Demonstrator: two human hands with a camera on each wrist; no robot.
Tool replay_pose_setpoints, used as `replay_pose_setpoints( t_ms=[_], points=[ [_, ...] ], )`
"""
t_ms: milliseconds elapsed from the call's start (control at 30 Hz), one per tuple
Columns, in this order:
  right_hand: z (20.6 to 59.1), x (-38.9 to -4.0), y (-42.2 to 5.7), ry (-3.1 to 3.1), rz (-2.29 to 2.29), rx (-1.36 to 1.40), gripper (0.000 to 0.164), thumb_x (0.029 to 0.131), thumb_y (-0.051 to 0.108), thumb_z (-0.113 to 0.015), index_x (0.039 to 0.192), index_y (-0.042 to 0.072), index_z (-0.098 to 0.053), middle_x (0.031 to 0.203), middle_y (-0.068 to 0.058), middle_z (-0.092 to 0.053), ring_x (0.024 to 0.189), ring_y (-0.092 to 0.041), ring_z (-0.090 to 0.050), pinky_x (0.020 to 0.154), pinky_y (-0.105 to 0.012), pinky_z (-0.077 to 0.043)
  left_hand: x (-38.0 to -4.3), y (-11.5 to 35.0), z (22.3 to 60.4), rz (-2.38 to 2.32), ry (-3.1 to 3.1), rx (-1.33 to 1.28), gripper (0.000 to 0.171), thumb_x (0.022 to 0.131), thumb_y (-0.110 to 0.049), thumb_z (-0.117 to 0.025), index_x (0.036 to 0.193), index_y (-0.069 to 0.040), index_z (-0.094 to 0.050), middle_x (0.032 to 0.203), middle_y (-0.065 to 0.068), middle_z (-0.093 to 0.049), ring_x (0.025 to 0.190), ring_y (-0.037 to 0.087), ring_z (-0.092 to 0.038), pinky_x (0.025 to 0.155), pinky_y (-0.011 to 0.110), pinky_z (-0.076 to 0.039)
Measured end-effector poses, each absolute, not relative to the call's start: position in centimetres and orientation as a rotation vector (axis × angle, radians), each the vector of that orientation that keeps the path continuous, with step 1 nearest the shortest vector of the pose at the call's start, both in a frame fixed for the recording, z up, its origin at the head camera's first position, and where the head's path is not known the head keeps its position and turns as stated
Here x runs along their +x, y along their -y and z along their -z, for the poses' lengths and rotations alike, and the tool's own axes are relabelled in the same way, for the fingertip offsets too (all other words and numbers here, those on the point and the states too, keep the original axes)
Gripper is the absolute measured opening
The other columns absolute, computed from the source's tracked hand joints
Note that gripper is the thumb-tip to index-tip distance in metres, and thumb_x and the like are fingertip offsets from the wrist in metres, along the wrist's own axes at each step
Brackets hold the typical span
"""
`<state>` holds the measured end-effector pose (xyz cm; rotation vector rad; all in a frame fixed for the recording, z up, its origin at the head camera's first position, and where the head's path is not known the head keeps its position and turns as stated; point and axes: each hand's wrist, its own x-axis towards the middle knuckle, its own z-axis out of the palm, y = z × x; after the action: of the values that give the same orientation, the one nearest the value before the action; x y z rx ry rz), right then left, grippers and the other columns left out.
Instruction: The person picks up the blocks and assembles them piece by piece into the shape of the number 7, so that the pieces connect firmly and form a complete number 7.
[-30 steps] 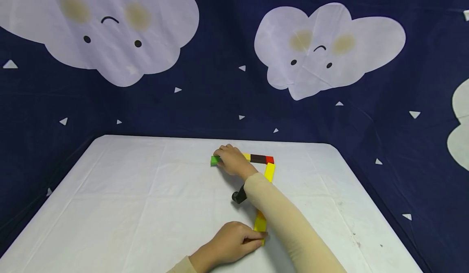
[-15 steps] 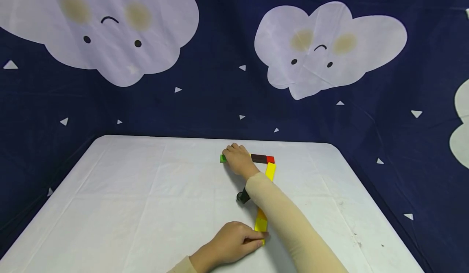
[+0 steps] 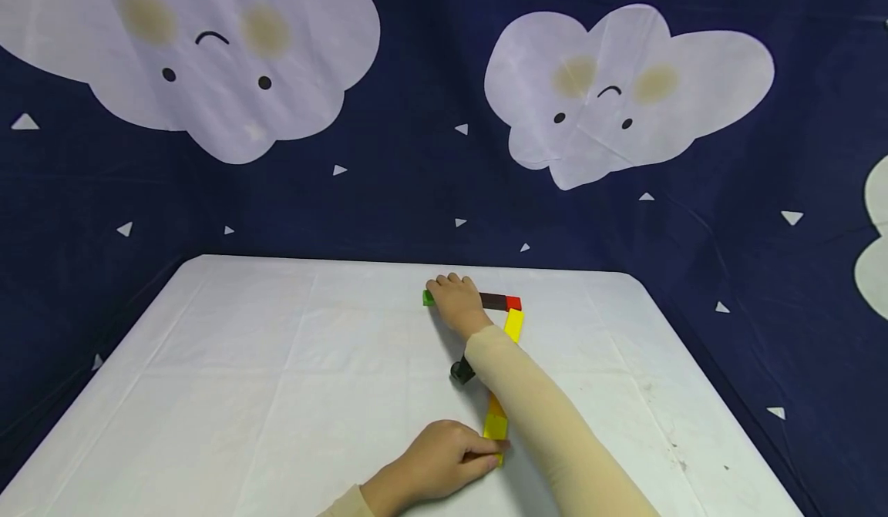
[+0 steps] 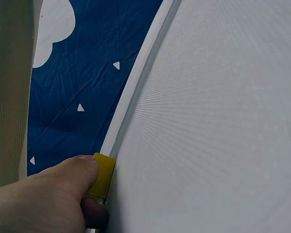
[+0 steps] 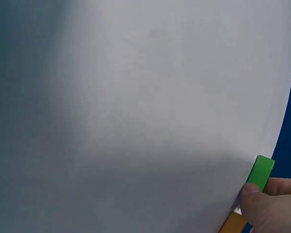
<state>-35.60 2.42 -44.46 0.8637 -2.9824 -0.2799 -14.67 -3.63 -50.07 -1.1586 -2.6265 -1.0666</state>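
Note:
Far back on the table, my right hand (image 3: 458, 305) pinches a green block (image 5: 260, 174) between thumb and fingers. An orange block (image 5: 233, 223) shows just past its near end in the right wrist view. To the hand's right, a dark brown block (image 3: 494, 301) and a red block (image 3: 513, 303) continue the row. From the red end, a line of yellow blocks (image 3: 513, 324) runs toward me, its middle hidden by my right forearm. At its near end, my left hand (image 3: 444, 459) pinches a yellow block (image 4: 104, 174) between thumb and finger.
The white-covered table (image 3: 229, 394) reaches back to a dark blue cloth (image 3: 416, 193) printed with clouds. A black wrist-worn device (image 3: 461, 370) hangs below my right sleeve (image 3: 548, 417), which crosses over the yellow line.
My right hand has slid right along the row with the green block, and now covers the yellow block that showed beside the dark brown one. My left hand has stayed in place.

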Motion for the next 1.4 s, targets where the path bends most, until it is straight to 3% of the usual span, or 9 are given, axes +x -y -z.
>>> replay_pose_setpoints(
  t_ms=[400,533,667,767,967,1067,1167,1400],
  points=[
    [44.5,-36.0,-3.2,2.989,0.293,0.808,0.037,0.098,0.011,-0.057,0.135,0.017,-0.056,0.135,-0.002,-0.061,0.123,-0.024,-0.053,0.101,-0.042,-0.042,-14.6,3.7,50.1,1.081,2.646,-1.15,0.026,0.099,-0.034,-0.06,0.123,-0.03,-0.071,0.061,-0.021,-0.057,0.062,-0.016,-0.041,0.066,0.006,-0.039],
    [44.5,-36.1,-3.3,2.999,0.312,0.804,0.04,0.098,0.01,-0.06,0.137,0.017,-0.055,0.137,-0.002,-0.06,0.124,-0.024,-0.053,0.102,-0.042,-0.043,-14.6,3.7,50.1,1.091,2.646,-1.138,0.026,0.099,-0.033,-0.06,0.122,-0.031,-0.071,0.08,-0.02,-0.072,0.066,-0.018,-0.044,0.066,0.006,-0.039],
    [44.7,-36.2,-3.4,3.005,0.328,0.797,0.041,0.097,0.01,-0.061,0.137,0.016,-0.055,0.137,-0.002,-0.061,0.124,-0.025,-0.055,0.102,-0.042,-0.043,-14.6,3.7,50.1,1.101,2.652,-1.137,0.026,0.099,-0.034,-0.06,0.122,-0.031,-0.071,0.097,-0.019,-0.075,0.07,-0.019,-0.048,0.067,0.007,-0.041],
    [44.8,-36.2,-3.5,3.011,0.325,0.785,0.041,0.095,0.008,-0.062,0.136,0.016,-0.056,0.136,-0.002,-0.062,0.123,-0.025,-0.055,0.102,-0.043,-0.043,-14.5,3.7,50.0,1.114,2.665,-1.141,0.026,0.099,-0.034,-0.059,0.123,-0.031,-0.07,0.09,-0.019,-0.074,0.068,-0.018,-0.047,0.066,0.007,-0.04],
    [44.8,-36.3,-3.7,3.01,0.334,0.784,0.045,0.094,0.007,-0.064,0.137,0.017,-0.055,0.137,-0.002,-0.062,0.125,-0.026,-0.055,0.104,-0.044,-0.043,-14.5,3.7,49.9,1.113,2.672,-1.138,0.026,0.1,-0.034,-0.059,0.123,-0.031,-0.07,0.096,-0.019,-0.075,0.071,-0.018,-0.049,0.069,0.007,-0.042],
    [44.8,-36.3,-3.9,3.012,0.338,0.789,0.046,0.095,0.009,-0.063,0.139,0.017,-0.054,0.139,-0.002,-0.061,0.128,-0.026,-0.054,0.105,-0.045,-0.042,-14.5,3.6,49.8,1.115,2.689,-1.138,0.026,0.099,-0.035,-0.059,0.123,-0.032,-0.07,0.078,-0.021,-0.07,0.066,-0.017,-0.046,0.067,0.007,-0.04],
    [44.6,-36.2,-4.4,3.014,0.319,0.783,0.044,0.098,0.018,-0.061,0.141,0.017,-0.052,0.139,-0.003,-0.06,0.129,-0.027,-0.053,0.107,-0.046,-0.041,-14.4,3.6,49.8,1.129,2.71,-1.138,0.027,0.099,-0.035,-0.06,0.124,-0.031,-0.07,0.061,-0.021,-0.057,0.059,-0.014,-0.041,0.065,0.008,-0.039],
    [43.8,-36.0,-5.5,3.006,0.186,0.77,0.05,0.099,0.039,-0.059,0.142,0.016,-0.052,0.136,-0.005,-0.061,0.124,-0.028,-0.055,0.105,-0.047,-0.043,-14.4,3.7,49.8,1.122,2.705,-1.137,0.028,0.099,-0.035,-0.06,0.125,-0.032,-0.069,0.063,-0.022,-0.059,0.065,-0.016,-0.045,0.069,0.009,-0.043]
  ],
)
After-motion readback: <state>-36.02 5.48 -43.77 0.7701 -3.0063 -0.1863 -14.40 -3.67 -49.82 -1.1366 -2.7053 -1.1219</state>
